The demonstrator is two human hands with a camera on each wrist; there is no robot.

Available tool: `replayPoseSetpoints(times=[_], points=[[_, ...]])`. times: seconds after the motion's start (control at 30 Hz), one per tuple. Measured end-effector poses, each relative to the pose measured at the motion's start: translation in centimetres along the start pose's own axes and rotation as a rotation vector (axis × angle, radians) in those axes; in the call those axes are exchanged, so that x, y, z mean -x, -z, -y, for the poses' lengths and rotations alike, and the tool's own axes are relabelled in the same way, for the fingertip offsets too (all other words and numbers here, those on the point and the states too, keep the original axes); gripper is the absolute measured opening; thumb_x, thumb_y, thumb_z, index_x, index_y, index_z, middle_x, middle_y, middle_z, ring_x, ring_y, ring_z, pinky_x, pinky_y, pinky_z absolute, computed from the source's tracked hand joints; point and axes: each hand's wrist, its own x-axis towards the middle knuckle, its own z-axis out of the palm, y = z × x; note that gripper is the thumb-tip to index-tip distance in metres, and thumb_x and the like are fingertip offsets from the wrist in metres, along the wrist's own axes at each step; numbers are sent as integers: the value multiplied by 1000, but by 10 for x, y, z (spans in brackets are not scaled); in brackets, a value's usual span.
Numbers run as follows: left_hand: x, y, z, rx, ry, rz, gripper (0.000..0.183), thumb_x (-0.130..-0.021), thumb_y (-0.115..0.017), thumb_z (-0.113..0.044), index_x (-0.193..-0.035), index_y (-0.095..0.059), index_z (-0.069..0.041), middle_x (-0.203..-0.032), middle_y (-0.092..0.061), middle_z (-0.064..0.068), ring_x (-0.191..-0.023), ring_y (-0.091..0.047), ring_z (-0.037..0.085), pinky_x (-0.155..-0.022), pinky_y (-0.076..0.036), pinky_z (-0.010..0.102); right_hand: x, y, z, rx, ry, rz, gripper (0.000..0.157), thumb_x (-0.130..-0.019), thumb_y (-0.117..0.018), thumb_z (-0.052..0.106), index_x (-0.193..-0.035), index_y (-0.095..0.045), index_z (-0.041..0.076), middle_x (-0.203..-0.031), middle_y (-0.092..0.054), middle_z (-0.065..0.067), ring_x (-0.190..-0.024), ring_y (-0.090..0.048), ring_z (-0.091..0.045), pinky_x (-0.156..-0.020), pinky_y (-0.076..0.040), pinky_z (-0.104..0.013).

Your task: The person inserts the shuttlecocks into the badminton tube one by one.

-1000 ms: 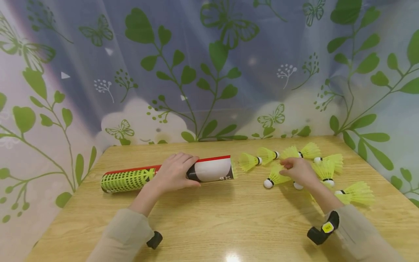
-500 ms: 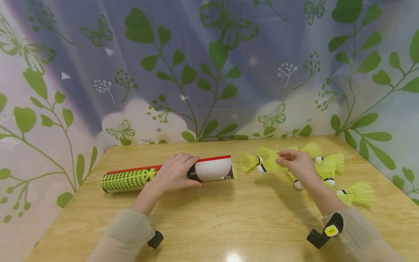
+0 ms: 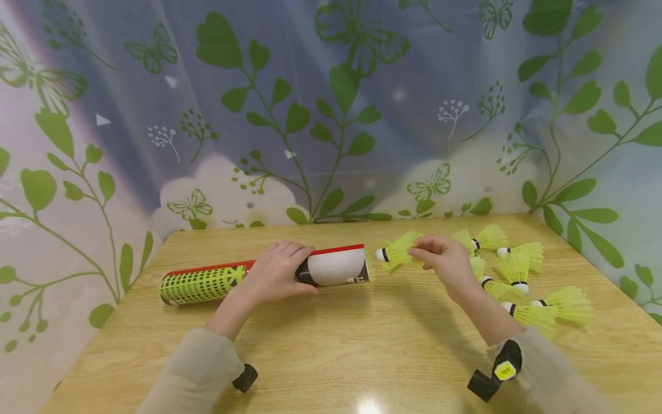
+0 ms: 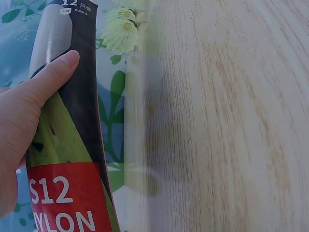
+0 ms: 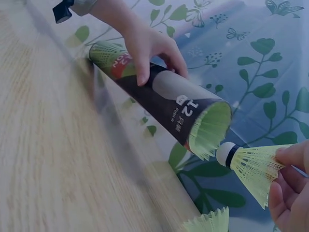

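Note:
A shuttlecock tube (image 3: 336,267) lies on its side on the wooden table, its mouth facing right. My left hand (image 3: 279,273) grips it around the middle; in the left wrist view the thumb lies along the tube (image 4: 72,130). Yellow skirt edges of a shuttlecock show inside the tube's mouth (image 5: 210,128) in the right wrist view. My right hand (image 3: 447,264) pinches a yellow shuttlecock (image 5: 256,166) by its skirt. Its white cork points left, close to the mouth and apart from it. In the head view it partly covers whatever lies behind it.
Several yellow shuttlecocks (image 3: 512,270) lie loose at the right of the wooden table (image 3: 331,351), some overlapping. Behind the table's far edge hangs a curtain (image 3: 351,144) printed with leaves and butterflies. Small black cameras (image 3: 493,376) sit on both wrists.
My right hand has picked up a shuttlecock from the group and carried it left to the tube's mouth. Some shuttlecocks near the right wrist have shifted. My left hand and the tube stay put.

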Motion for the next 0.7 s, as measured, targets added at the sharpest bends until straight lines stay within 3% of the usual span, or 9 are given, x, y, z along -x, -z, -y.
replayPoseSetpoints(times=[0.27, 0.5, 0.7], points=[[0, -1, 0, -1, 13, 1, 78, -62, -80, -52, -118, -60, -3, -110, -62, 9, -98, -56, 25, -84, -46, 40, 4, -17, 3, -23, 41, 48, 29, -86, -66, 12, -106, -63, -9, -90, -68, -3, -82, -61, -15, -71, -52, -30], [1, -2, 1, -2, 2, -8, 77, -62, -80, -52, -118, -60, -3, -109, -62, 9, -98, -56, 25, -84, -46, 41, 4, -34, -1, -21, 39, 63, 27, -85, -67, 12, -104, -65, -8, -89, -69, -5, -80, -63, -17, -72, -51, -29], [0, -2, 1, -4, -1, -12, 77, -61, -80, -52, -118, -60, -4, -109, -62, 8, -98, -56, 24, -84, -46, 40, 5, -44, -6, 0, 30, 70, 22, -84, -67, 8, -101, -67, -6, -89, -69, -8, -78, -63, -15, -77, -51, -38]])
